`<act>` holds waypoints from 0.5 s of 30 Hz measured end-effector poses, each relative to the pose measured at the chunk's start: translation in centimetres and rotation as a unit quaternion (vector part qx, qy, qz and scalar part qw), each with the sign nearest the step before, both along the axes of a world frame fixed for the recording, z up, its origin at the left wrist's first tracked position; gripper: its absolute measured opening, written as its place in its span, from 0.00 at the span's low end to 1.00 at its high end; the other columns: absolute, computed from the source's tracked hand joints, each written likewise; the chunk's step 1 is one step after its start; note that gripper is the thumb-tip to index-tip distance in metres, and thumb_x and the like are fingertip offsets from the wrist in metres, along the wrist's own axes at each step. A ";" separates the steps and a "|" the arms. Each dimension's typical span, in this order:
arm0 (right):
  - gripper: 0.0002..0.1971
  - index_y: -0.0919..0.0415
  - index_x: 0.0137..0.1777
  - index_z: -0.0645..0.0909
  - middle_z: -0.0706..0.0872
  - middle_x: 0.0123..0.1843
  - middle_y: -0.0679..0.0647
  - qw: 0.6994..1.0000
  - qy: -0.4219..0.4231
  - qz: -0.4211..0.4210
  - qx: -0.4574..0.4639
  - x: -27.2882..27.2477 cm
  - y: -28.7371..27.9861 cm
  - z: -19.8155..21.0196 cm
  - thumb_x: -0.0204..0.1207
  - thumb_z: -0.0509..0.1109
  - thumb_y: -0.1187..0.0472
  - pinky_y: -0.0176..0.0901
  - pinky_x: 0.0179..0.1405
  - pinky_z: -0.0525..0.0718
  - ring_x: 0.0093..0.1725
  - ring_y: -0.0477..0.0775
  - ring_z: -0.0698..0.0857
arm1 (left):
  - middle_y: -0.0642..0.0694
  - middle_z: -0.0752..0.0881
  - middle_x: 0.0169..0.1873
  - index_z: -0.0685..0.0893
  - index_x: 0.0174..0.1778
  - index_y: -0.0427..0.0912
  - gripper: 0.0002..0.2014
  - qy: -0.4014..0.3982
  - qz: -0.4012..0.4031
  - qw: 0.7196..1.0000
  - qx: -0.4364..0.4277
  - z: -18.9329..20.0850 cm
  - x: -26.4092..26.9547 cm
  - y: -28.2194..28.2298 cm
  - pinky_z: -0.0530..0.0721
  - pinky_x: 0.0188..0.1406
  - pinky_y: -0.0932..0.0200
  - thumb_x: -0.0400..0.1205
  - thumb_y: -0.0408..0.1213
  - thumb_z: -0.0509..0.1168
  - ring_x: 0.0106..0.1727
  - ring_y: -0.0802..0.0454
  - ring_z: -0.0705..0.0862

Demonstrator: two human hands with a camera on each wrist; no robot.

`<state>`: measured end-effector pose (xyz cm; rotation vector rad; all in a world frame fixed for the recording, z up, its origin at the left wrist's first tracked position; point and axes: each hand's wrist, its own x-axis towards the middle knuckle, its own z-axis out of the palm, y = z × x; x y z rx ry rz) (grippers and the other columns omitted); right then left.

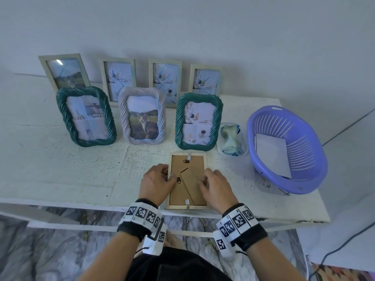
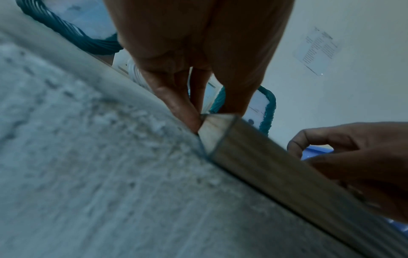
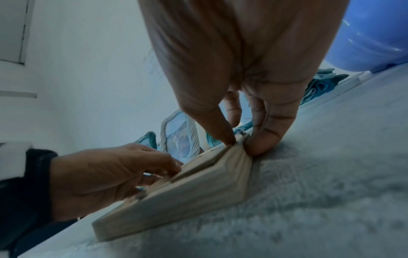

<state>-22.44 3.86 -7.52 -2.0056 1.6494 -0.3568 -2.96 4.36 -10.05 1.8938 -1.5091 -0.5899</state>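
Gripping the face-down wooden frame (image 1: 187, 180) at the front edge of the table (image 1: 81, 169), the left hand (image 1: 157, 182) pinches its left rail, the right hand (image 1: 216, 186) its right. They look busy with the tabs (image 1: 179, 180). Next, I'd guess, each must swivel aside before the backing board (image 1: 176, 194) lifts.

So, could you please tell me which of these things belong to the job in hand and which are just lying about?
In hand: face-down wooden frame, gripped by left hand and right hand.
Lying about: two teal frames, pale cat-photo frame, four plain frames behind, purple basket with white sheet, cloth.
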 end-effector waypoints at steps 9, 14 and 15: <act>0.17 0.57 0.67 0.68 0.74 0.33 0.46 0.998 -0.030 0.038 0.043 -1.4 -0.9 0.3 0.80 0.65 0.64 0.36 0.30 0.69 0.32 0.42 0.74 | 0.49 0.86 0.40 0.82 0.48 0.43 0.12 0.018 0.006 0.999 0.046 0.3 -0.1 -0.6 0.73 0.38 0.62 0.73 0.42 0.74 0.41 0.51 0.83; 0.16 0.58 0.64 0.74 0.80 0.54 0.55 0.996 0.075 0.016 -0.050 -0.7 -2.7 1.7 0.83 0.61 0.50 0.45 0.41 0.81 0.44 0.53 0.82 | 0.51 0.85 0.41 0.83 0.51 0.44 0.13 0.061 -0.035 0.997 0.034 -0.3 0.6 0.5 0.80 0.40 0.66 0.74 0.43 0.75 0.39 0.57 0.84; 0.16 0.58 0.63 0.75 0.79 0.55 0.55 0.994 0.086 0.019 -0.067 -0.3 -3.2 1.8 0.83 0.61 0.49 0.46 0.43 0.82 0.45 0.54 0.82 | 0.52 0.85 0.41 0.83 0.51 0.44 0.14 0.068 -0.038 0.996 0.030 -0.3 0.7 0.7 0.82 0.40 0.65 0.75 0.44 0.75 0.39 0.58 0.84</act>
